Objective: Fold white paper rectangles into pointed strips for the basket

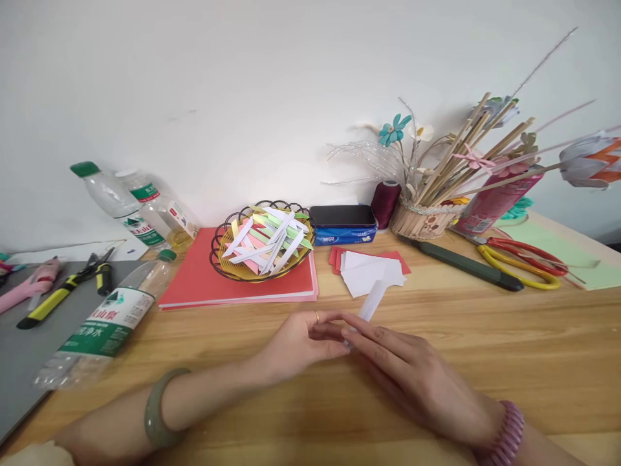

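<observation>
A narrow white paper strip sticks up and away from between my fingers, above the wooden table. My left hand pinches its near end between thumb and fingers. From the other side my right hand presses its fingertips on the same end, with its fingers close together. The strip's lower end is mostly hidden by the fingers. Just beyond the strip lie white paper pieces, on top of red paper pieces. A round woven basket of folded paper strips stands farther back.
Red paper sheets lie under the basket. Plastic bottles, pliers and a pink glue gun are at left. Behind are a blue box and thread spool; at right, a green-handled tool and scissors.
</observation>
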The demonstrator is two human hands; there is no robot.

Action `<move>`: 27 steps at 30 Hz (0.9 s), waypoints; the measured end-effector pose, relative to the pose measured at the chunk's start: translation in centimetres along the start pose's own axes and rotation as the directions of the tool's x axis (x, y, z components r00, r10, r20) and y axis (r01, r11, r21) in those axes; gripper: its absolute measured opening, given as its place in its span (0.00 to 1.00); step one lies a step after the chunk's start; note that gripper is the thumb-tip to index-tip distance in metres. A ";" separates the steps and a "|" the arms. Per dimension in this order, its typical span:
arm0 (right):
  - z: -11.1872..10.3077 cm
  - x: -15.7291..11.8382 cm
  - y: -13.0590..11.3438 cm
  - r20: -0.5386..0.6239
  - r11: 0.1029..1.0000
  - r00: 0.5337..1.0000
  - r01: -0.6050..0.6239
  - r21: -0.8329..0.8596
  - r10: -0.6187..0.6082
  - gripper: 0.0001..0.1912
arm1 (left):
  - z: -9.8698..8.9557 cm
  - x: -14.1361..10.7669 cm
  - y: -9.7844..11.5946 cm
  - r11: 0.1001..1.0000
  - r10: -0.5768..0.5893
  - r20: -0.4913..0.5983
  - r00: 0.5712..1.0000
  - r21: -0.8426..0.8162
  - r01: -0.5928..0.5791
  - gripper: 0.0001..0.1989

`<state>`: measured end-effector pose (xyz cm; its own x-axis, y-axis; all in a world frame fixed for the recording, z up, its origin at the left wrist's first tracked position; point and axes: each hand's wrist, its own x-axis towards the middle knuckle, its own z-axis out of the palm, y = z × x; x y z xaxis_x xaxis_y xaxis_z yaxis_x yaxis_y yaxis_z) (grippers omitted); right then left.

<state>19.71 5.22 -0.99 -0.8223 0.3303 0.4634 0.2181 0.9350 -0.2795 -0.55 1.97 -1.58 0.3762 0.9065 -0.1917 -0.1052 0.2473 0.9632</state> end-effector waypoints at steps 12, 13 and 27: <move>-1.2 -0.2 0.2 0.101 0.961 0.985 0.160 -0.227 -0.141 0.23 | -0.2 0.1 0.3 0.993 -0.045 -0.156 0.987 0.103 0.062 0.18; -1.2 -0.2 0.2 0.088 0.957 0.986 0.161 -0.240 -0.144 0.22 | -0.2 0.1 0.3 0.992 -0.047 -0.182 0.982 0.104 0.067 0.17; -0.1 0.7 0.2 0.099 0.947 0.993 0.085 -0.309 -0.057 0.17 | -0.2 -0.7 -0.1 0.651 0.273 -0.136 0.952 0.755 -0.079 0.05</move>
<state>19.24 5.66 -0.70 -0.8814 0.2622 0.3930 0.2992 0.9536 0.0349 -0.95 1.41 -1.60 0.2042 0.9774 0.0545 0.5965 -0.1683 0.7848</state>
